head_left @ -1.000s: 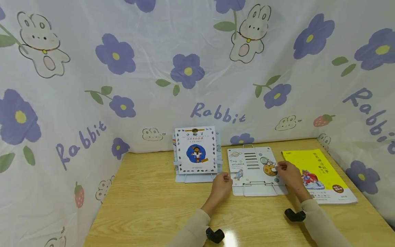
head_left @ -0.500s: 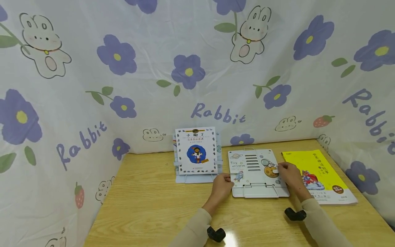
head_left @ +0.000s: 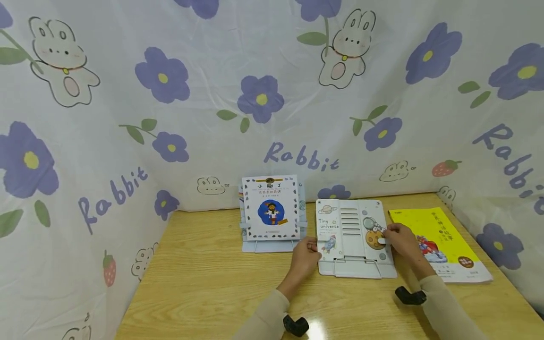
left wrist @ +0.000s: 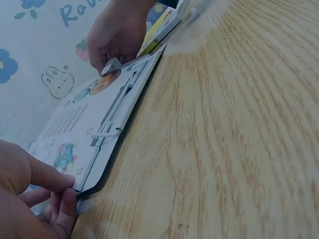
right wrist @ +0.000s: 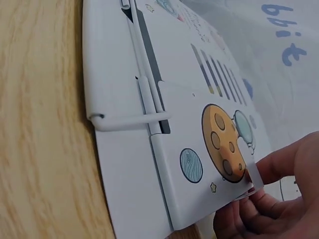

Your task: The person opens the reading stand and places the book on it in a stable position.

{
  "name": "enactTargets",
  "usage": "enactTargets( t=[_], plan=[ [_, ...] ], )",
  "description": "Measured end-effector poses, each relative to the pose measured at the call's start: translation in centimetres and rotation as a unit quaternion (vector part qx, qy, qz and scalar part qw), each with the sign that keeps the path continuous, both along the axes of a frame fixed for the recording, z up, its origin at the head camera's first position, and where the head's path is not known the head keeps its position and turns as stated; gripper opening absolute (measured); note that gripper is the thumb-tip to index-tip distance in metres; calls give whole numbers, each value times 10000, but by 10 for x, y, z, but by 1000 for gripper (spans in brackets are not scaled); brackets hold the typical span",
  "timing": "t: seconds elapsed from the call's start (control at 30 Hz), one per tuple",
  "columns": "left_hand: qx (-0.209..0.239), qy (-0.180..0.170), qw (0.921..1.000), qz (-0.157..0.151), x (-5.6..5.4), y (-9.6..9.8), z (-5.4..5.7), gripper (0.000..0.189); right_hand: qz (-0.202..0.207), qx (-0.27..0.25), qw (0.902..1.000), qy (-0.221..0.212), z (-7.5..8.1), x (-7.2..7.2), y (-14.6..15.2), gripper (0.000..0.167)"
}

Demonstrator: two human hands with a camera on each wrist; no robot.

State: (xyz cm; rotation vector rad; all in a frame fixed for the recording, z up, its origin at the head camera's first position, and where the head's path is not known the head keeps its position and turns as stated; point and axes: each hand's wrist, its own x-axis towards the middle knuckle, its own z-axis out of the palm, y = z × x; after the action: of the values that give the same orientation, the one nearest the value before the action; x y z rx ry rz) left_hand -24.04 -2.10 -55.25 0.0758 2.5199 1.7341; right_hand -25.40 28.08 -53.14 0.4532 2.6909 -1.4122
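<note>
A white book stand (head_left: 350,236) printed with "Tiny universe", a rocket and an astronaut leans back on the table, its wire page holder (head_left: 357,268) along the bottom ledge. My left hand (head_left: 306,255) pinches its lower left edge, thumb in front and fingers behind, as the left wrist view shows. At the right edge, beside the orange planet picture, my right hand (head_left: 403,243) pinches the stand by its small side clip (right wrist: 253,172). In the right wrist view the thumb is on the clip and the other fingers curl behind the panel.
To the left, a second, light blue stand (head_left: 250,246) bears a white picture book (head_left: 272,208) with a blue circle on its cover. A yellow book (head_left: 439,226) lies flat at the right, close to my right hand. A flowered rabbit curtain (head_left: 204,118) hangs behind the wooden table (head_left: 204,283).
The white stand's panel now stands more upright, and its bottom ledge has come slightly nearer. Both hands stay at its side edges. The picture book and yellow book have not moved.
</note>
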Motion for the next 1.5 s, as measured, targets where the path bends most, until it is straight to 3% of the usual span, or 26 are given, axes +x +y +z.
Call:
enactTargets(
  t=[0.23,0.47,0.67,0.8,0.93,1.23,1.37,1.5],
  plan=[
    [280,-100,9995,-48,4,-4,-1,41,176,-395,9990,145,1,5,4,48],
    [440,28,9990,38,5,-9,-3,42,604,-545,9952,546,5,15,6,60],
    [313,168,9994,-32,5,-16,-2,41,748,-880,9871,1106,8,22,6,57],
    [-51,287,9991,-306,7,-25,5,35,919,-1031,9792,1487,8,24,8,49],
    [-420,776,9950,-478,6,-34,25,25,1026,-1008,9758,1646,9,26,9,46],
    [-605,2089,9742,-609,-10,-34,92,21,1028,-651,9827,1393,14,32,4,62],
    [-1024,2630,9549,-919,-13,-24,112,22,1110,-590,9813,1459,14,36,2,58],
    [-1637,3199,9245,-1275,-16,-6,126,22,1189,-590,9797,1500,16,40,0,53]
  ],
)
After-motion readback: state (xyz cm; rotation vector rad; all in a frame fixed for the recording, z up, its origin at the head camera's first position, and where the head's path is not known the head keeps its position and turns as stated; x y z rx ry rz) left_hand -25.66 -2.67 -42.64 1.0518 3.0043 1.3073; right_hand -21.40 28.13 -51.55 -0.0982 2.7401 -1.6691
